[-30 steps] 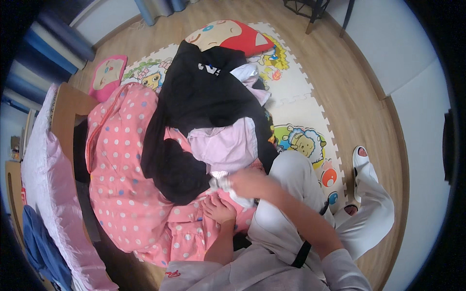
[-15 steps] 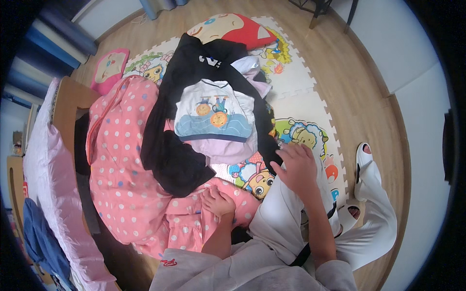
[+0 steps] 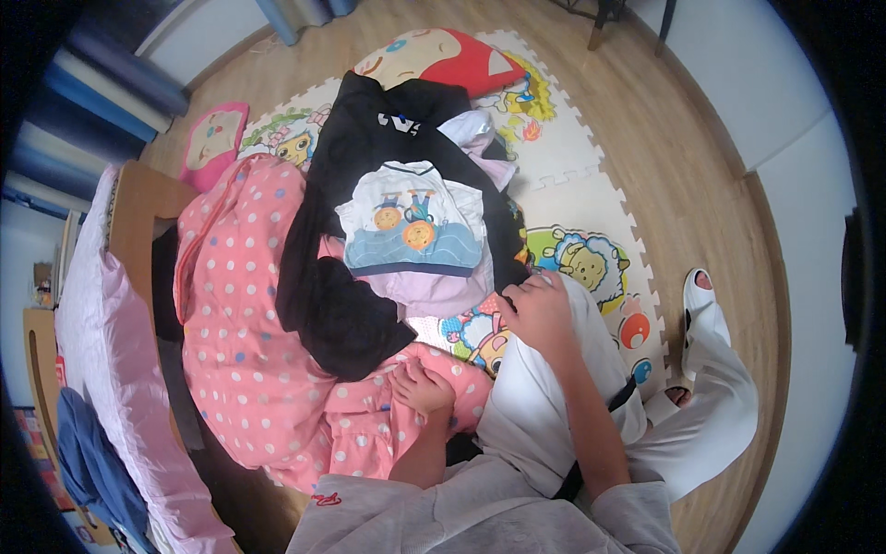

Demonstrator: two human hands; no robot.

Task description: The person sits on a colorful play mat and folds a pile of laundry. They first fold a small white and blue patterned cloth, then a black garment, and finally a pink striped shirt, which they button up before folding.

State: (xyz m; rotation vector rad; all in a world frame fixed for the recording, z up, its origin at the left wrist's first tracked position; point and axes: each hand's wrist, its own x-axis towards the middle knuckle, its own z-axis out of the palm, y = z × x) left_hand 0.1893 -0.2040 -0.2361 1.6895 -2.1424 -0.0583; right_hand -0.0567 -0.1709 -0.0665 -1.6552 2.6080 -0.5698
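Hands come first: the left hand [image 3: 423, 388] rests loosely curled on the pink spotted garment [image 3: 369, 420] at the near edge of the clothes heap, gripping nothing that I can make out. The right hand [image 3: 537, 309] lies flat, fingers together, on the person's white trouser leg [image 3: 544, 406], just beside the black garment [image 3: 323, 295], and holds nothing. A second ago both hands were bunched together in pale cloth at the heap's near side; half a second ago the small shirt already lay open on top and the right hand had drawn back. Now it sits lower on the knee, so the spreading looks finished and the shirt released.

The child's shirt [image 3: 413, 222] lies face up in the middle of the heap, on the black garment, apart from both hands. It is white above, with two round orange cartoon figures, blue wave bands below and a dark hem, short sleeves spread. A lilac cloth [image 3: 443, 294] shows under its near edge. The heap covers the puzzle play mat [image 3: 572, 185] on the wooden floor [image 3: 683, 148].
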